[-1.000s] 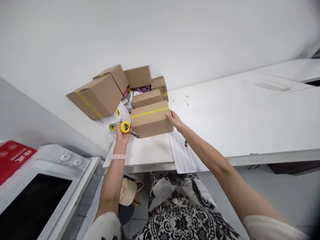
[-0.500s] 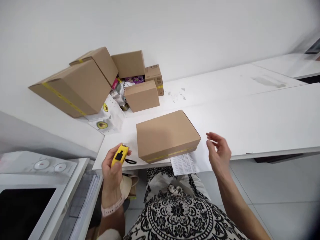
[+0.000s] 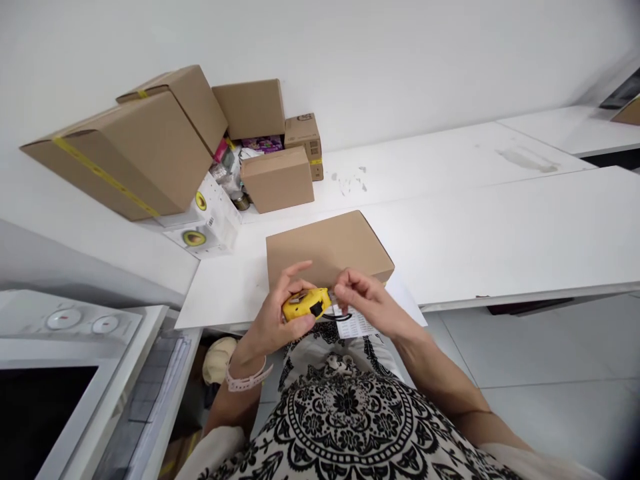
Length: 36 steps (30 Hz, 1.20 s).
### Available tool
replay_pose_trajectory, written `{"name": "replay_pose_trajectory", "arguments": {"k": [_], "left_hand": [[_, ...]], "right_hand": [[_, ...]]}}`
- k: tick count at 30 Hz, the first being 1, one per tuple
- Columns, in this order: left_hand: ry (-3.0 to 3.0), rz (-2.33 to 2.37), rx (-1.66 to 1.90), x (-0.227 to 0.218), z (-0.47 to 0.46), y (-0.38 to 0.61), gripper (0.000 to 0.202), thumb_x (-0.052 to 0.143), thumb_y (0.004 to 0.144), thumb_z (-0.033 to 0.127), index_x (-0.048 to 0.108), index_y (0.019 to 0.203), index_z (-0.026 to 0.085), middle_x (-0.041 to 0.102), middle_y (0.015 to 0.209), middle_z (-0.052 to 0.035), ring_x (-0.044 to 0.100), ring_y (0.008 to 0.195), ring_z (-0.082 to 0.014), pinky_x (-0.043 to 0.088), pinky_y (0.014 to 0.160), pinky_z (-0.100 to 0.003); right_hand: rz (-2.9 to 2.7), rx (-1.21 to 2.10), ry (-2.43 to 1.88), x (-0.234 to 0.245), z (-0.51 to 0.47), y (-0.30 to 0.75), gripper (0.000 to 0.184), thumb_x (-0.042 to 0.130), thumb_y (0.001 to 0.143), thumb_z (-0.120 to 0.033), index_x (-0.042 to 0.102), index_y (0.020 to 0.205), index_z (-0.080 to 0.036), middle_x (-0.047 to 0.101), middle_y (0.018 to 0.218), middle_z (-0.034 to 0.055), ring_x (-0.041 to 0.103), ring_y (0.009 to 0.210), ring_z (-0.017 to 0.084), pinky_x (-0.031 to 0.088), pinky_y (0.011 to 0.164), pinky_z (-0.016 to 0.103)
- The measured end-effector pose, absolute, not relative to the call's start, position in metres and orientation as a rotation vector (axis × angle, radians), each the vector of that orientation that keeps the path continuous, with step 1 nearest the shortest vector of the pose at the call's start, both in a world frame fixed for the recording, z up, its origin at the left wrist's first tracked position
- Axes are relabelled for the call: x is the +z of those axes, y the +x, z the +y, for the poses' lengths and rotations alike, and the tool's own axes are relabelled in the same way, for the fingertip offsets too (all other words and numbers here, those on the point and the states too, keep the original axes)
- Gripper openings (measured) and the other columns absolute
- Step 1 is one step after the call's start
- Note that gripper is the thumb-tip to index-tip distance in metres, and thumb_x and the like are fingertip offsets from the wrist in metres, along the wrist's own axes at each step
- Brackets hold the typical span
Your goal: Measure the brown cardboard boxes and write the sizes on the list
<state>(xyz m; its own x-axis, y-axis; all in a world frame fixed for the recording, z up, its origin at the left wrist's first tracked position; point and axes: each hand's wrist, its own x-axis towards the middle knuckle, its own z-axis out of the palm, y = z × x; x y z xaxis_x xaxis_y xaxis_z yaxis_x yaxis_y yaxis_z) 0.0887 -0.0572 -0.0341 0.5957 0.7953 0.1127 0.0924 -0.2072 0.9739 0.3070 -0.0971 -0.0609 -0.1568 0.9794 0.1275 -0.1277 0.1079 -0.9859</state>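
My left hand [image 3: 273,323] is wrapped round a yellow tape measure [image 3: 306,304] with a black patch and a black wrist strap [image 3: 340,317]. Its index finger is raised off the case. From the right, my right hand [image 3: 367,300] meets the end of the tape measure, thumb and fingers pinched together there. Whether the metal tape is drawn out is too small to see. Just behind both hands a closed cardboard box [image 3: 330,243] lies on the white table [image 3: 450,253], its front partly covered by them. A printed sheet [image 3: 356,327] sticks out from under the box over the table's front edge.
Several cardboard boxes [image 3: 150,147] are piled at the back left, on and beside a white carton [image 3: 210,227] with avocado pictures. A smaller box [image 3: 280,183] stands near wrapped goods. A white microwave-like appliance [image 3: 65,340] is at the lower left.
My left hand has brought the tape measure right, in front of the box, and turned it. My right hand has moved left from beside the box to the tape measure's end and closed.
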Motion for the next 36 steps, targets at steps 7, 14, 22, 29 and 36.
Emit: {"name": "replay_pose_trajectory", "arguments": {"k": [7,14,22,29,36], "left_hand": [[1.51,1.088,1.025,-0.036,-0.013,0.024,0.042,0.072,0.075,0.036,0.07,0.114,0.02,0.074,0.1,-0.0087,0.062,0.058,-0.0145,0.037,0.043,-0.021],[1.408,1.218,0.941,-0.044,0.026,-0.007,0.037,0.076,0.066,0.042,0.078,0.09,0.014,0.074,0.076,-0.0113,0.06,0.05,-0.0171,0.034,0.036,-0.021],[1.429,1.103,0.828,-0.053,0.052,-0.009,0.033,0.076,0.067,0.038,0.079,0.088,0.013,0.072,0.075,-0.0119,0.061,0.051,-0.0176,0.036,0.036,-0.022],[1.495,1.101,0.733,-0.056,0.054,-0.003,0.034,0.069,0.076,0.04,0.075,0.094,0.013,0.072,0.076,-0.0069,0.061,0.053,-0.0153,0.038,0.04,-0.021],[1.477,1.095,0.721,-0.054,0.048,-0.004,0.035,0.065,0.076,0.041,0.072,0.095,0.012,0.07,0.075,-0.0051,0.06,0.052,-0.0136,0.034,0.041,-0.021]], "right_hand": [[-0.923,0.912,-1.102,-0.073,-0.032,0.405,0.031,0.065,0.084,-0.046,0.055,0.065,-0.023,0.053,0.068,0.0012,0.049,0.068,0.017,0.042,0.067,0.032],[-0.918,1.023,-1.304,-0.111,0.003,0.41,0.034,0.064,0.076,-0.049,0.048,0.061,-0.023,0.047,0.063,-0.0014,0.043,0.06,0.014,0.038,0.063,0.031],[-0.909,0.957,-1.377,-0.111,-0.004,0.397,0.037,0.067,0.075,-0.048,0.046,0.058,-0.022,0.044,0.062,-0.0026,0.041,0.063,0.014,0.037,0.064,0.03],[-0.865,0.944,-1.418,-0.114,-0.015,0.387,0.042,0.071,0.075,-0.053,0.047,0.062,-0.021,0.041,0.062,-0.0045,0.037,0.06,0.012,0.029,0.053,0.026],[-0.679,0.985,-1.383,-0.119,-0.014,0.378,0.043,0.078,0.068,-0.05,0.046,0.061,-0.021,0.042,0.06,-0.005,0.037,0.055,0.01,0.029,0.049,0.024]]}}
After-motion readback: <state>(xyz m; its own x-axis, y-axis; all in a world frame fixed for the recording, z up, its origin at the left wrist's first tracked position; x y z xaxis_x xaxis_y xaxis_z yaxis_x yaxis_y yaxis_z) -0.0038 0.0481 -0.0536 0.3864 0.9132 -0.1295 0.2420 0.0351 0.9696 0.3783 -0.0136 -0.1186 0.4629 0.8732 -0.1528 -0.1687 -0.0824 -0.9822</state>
